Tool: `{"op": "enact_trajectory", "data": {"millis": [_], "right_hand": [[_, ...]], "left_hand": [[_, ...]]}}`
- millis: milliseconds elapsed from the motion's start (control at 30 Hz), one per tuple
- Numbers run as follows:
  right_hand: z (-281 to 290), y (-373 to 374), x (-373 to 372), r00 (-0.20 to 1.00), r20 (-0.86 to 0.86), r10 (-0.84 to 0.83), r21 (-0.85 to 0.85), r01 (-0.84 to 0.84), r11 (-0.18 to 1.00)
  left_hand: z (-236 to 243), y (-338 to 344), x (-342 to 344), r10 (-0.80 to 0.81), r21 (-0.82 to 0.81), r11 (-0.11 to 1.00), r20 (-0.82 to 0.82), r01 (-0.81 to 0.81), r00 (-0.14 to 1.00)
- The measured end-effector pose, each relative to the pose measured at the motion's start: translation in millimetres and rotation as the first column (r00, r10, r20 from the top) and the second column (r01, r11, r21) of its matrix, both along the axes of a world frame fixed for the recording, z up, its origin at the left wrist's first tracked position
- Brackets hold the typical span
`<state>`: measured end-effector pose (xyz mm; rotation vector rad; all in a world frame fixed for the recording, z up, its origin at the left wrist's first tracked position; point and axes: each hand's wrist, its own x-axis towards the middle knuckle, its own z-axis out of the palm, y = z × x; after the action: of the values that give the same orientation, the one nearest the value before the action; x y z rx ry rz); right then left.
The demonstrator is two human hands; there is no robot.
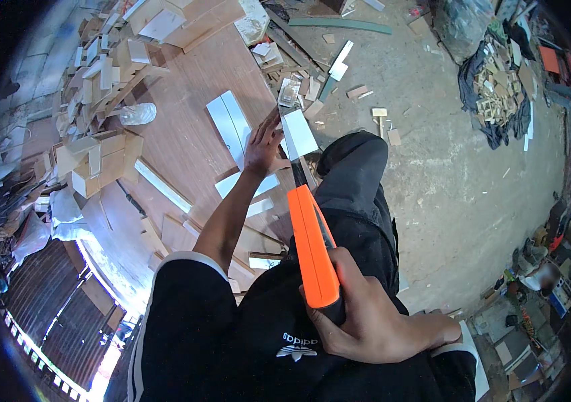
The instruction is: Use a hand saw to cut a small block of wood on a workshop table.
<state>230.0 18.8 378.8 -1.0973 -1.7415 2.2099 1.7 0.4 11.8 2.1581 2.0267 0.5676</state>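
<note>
My right hand (359,321) grips the orange handle (309,244) of a saw, whose dark blade (299,173) points away from me toward a small white-faced board (302,134). My left hand (262,147) holds that board at its left side, fingers pressed together, just beside my bent dark-trousered leg. Part of the blade and the left fingertips' contact are hard to make out. Left of my hand lie long pale-blue-white panels (225,124) on a wooden sheet (185,100).
Stacked wooden offcuts (98,164) and a plastic bottle (138,114) are at the left. Scraps (285,57) lie beyond my hands. A wooden mallet-like piece (379,120) rests on the concrete floor (459,201). A debris pile (493,94) is at upper right, a person (541,276) at lower right.
</note>
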Motion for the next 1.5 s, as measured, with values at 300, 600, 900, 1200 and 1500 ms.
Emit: {"op": "enact_trajectory", "data": {"millis": [300, 600, 900, 1200, 1500], "right_hand": [[-145.5, 12.8, -40.9, 0.974, 0.135, -0.180, 0.271, 0.138, 0.953], [-40.3, -0.9, -21.2, 0.984, 0.173, -0.042, 0.011, 0.041, 0.999], [-169.0, 14.5, -48.7, 0.977, 0.092, -0.193, 0.270, 0.162, 0.949], [-56.1, -16.7, -18.5, 0.990, 0.007, -0.143, 0.135, 0.141, 0.981], [-166.9, -2.3, -41.8, 0.968, 0.028, -0.250, 0.350, 0.225, 0.909]], "left_hand": [[-3.9, 4.0, 1.3, -0.062, -0.119, 0.991, 0.046, 0.067, 0.997], [-26.4, -7.6, -7.1, -0.060, -0.021, 0.998, 0.083, 0.062, 0.995], [-12.7, 3.6, -2.1, -0.040, -0.115, 0.992, 0.134, 0.055, 0.990], [-7.2, -2.1, -4.9, -0.054, -0.084, 0.995, 0.093, 0.062, 0.994], [-1.3, 0.2, 3.6, -0.073, -0.075, 0.994, 0.079, 0.079, 0.994]]}}
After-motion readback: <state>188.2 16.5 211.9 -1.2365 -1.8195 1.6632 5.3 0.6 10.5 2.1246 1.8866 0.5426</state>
